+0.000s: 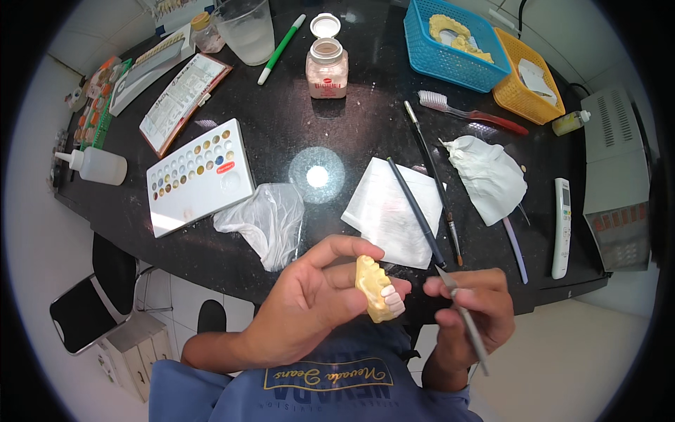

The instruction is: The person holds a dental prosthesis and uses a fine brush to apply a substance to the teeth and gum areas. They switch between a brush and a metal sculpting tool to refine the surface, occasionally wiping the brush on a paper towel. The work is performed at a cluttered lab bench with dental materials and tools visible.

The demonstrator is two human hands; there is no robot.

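My left hand [309, 295] holds a yellow plaster dental cast [373, 309] between thumb and fingers, over my lap near the table's front edge. Several white artificial teeth [392, 299] sit on the cast's right side. To the right, my right hand [478, 306] grips a slim metal carving knife [467, 327], its pointed blade tilted up and to the left. Blade and cast are apart. Beyond my hands lie a folded white paper towel [383, 207], a dark thin-handled tool [415, 207] on top of it, and a long black brush [432, 162].
A white palette [200, 176] and crumpled plastic bag [271, 221] lie left. An open powder jar [328, 70] stands at the back. Blue [457, 60] and yellow [527, 84] baskets, a toothbrush [471, 114], white cloth [489, 176] and remote control [561, 228] occupy the right.
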